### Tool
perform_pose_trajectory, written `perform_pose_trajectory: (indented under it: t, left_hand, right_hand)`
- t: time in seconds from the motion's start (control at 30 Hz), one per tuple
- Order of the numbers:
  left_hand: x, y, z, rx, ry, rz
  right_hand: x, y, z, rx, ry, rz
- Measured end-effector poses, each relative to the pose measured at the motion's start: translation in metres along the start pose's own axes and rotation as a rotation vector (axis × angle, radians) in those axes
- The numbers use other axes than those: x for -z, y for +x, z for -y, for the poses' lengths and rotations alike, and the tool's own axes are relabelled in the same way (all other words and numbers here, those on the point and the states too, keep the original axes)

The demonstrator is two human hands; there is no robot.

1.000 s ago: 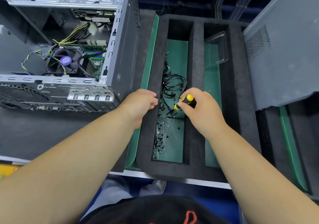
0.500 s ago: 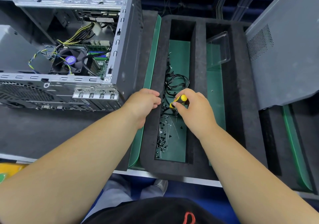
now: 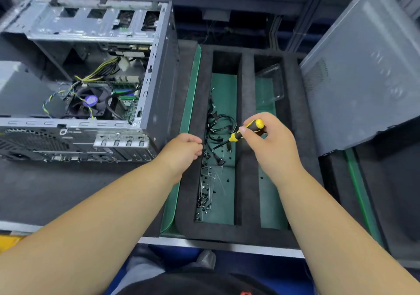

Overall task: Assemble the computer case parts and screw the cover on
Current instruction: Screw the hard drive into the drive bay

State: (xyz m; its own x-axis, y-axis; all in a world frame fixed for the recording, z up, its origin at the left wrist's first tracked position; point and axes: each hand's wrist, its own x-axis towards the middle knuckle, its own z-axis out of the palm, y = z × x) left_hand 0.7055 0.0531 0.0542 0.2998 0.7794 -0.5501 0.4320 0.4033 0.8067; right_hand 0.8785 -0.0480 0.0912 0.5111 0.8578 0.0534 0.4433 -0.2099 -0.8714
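An open computer case (image 3: 156, 103) lies on its side at the left, its fan and cables exposed. The grey side cover (image 3: 363, 85) leans at the right. Between them sits a black foam tray (image 3: 246, 158) whose left slot holds several small screws (image 3: 204, 194) and black cables (image 3: 221, 124). My right hand (image 3: 272, 144) grips a yellow-and-black screwdriver (image 3: 248, 129) above that slot, its tip pointing down-left. My left hand (image 3: 184, 149) is curled into a fist at the tray's left rim, beside the case corner; whether it holds a screw is hidden.
A clear plastic box (image 3: 271, 83) sits at the far end of the tray's right slot. A green mat (image 3: 192, 90) lies under the tray. Another foam tray (image 3: 386, 192) stands at the right. The bench's front edge (image 3: 227, 247) runs below the tray.
My right hand has lifted and shifted right with the screwdriver, rising out of the screw slot. The left hand stays at the tray's rim. The view has tilted up slightly.
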Motion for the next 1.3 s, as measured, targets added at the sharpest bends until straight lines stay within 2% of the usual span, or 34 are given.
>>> perform_pose_trajectory:
  t: [0.13,0.33,0.4,0.6,0.83,1.3]
  left_hand:
    - [-0.009,-0.019,-0.024,0.005,-0.085,0.069]
    - [-0.017,-0.05,-0.077,0.007,-0.532,0.221]
    - [-0.016,-0.058,-0.091,-0.017,-0.611,0.255]
    - [-0.007,-0.079,-0.115,-0.1,-0.631,0.279]
    - [0.023,-0.091,-0.121,-0.156,-0.683,0.287]
    - [0.139,-0.087,-0.12,-0.242,-0.766,0.237]
  right_hand:
    - [0.036,0.005,0.031,0.027,0.151,-0.081]
    - [0.077,0.005,0.066,0.052,0.29,-0.194]
    - [0.086,0.005,0.073,0.056,0.31,-0.213]
    - [0.1,0.001,0.096,0.101,0.37,-0.256]
    - [0.092,0.001,0.127,0.175,0.383,-0.218]
    - [0.007,0.022,0.213,0.302,0.318,-0.083]
